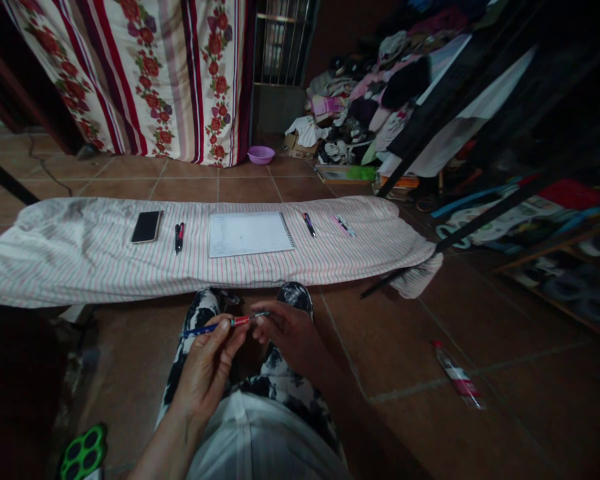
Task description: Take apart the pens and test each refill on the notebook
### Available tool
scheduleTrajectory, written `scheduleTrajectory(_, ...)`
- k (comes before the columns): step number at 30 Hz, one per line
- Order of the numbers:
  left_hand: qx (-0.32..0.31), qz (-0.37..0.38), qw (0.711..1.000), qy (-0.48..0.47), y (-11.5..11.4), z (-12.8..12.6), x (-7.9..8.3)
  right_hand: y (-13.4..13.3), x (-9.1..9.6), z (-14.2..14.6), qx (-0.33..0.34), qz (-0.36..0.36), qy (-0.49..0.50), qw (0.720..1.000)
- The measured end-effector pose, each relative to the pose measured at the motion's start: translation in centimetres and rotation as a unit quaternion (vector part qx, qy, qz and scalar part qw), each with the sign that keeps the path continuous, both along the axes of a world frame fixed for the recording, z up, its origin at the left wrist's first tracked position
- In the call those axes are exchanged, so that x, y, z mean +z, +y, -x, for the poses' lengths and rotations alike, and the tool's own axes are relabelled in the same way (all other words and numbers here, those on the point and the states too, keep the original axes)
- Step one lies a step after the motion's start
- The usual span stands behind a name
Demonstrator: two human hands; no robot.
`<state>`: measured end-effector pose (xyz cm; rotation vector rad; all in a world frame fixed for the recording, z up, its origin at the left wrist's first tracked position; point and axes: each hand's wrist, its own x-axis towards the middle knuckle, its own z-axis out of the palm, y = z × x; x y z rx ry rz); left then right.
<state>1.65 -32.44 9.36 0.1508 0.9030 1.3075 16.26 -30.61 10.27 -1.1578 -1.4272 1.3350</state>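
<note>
Head view: left hand (207, 363) pinches a slender blue-and-red pen (240, 321), right hand (289, 330) its greyish end (261, 313).

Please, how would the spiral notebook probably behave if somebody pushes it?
The spiral notebook would probably slide rather than tip, because it lies flat. The striped cloth under it may bunch along, since wrinkles show in it.

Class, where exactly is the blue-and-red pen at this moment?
In the head view, the blue-and-red pen is left of centre, held in the left hand, with its red section toward the right hand.
</note>
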Motion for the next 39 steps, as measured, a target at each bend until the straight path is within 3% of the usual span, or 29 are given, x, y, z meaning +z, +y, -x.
scheduleTrajectory(9,-0.021,-0.012,0.999,0.034,-0.26,0.00,0.33,-0.18,0.38,-0.12,-0.010,0.038,0.036,0.999)
scheduleTrajectory(29,-0.012,-0.014,0.999,0.029,-0.23,-0.18,0.23,-0.49,-0.06,-0.04,-0.028,0.013,0.017,0.999)
scheduleTrajectory(39,-0.027,-0.023,0.998,0.060,-0.34,-0.05,0.36,-0.55,0.40,-0.02,-0.042,0.041,0.030,0.998)
